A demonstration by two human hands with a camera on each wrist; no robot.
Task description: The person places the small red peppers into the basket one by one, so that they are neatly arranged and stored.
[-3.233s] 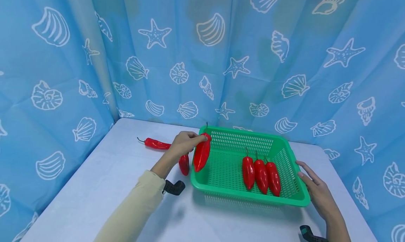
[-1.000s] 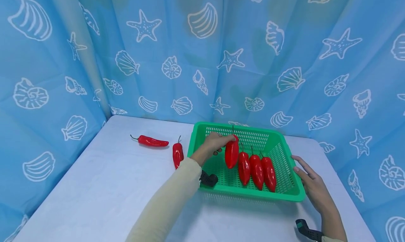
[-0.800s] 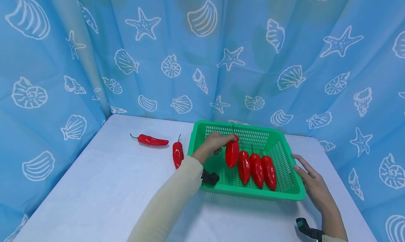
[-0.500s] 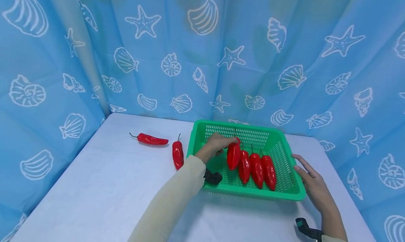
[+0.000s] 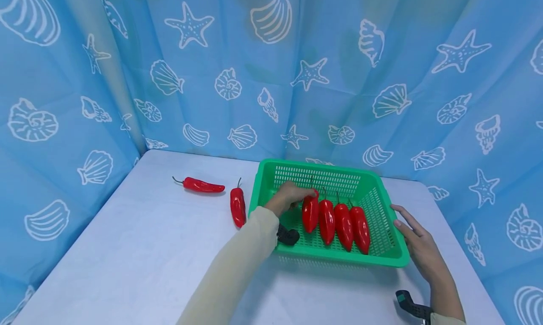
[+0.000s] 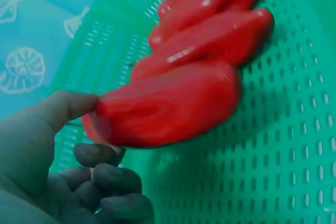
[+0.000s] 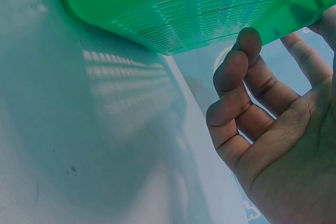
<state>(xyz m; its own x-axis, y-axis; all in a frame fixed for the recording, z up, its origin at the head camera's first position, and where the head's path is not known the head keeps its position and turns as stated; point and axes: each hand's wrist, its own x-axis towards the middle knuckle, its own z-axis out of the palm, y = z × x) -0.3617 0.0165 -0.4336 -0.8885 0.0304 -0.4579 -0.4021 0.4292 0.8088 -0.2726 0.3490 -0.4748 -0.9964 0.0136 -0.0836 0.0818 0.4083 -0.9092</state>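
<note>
In the head view my left hand (image 5: 292, 195) reaches into the green basket (image 5: 322, 253) and holds a red chili pepper (image 5: 310, 215) by its stem end. The left wrist view shows thumb and finger pinching this chili pepper (image 6: 168, 106), the other fingers curled below it. It lies at the left end of a row of similar red chili peppers (image 5: 326, 222) in the basket. My right hand (image 5: 422, 242) holds the basket's right rim, thumb and index finger on the edge. In the right wrist view, curled fingers (image 7: 229, 72) show under the rim, by the basket's outer wall.
Two more red chili peppers lie on the white table left of the basket: one sideways (image 5: 203, 186), one lengthwise (image 5: 238, 207) close to the basket. A blue curtain (image 5: 271, 79) with white shell prints hangs behind the table and along both sides.
My left hand has carried the chili pepper from the basket's left edge rightward, then lowered it beside the others. The right hand stays at the basket's rim.
</note>
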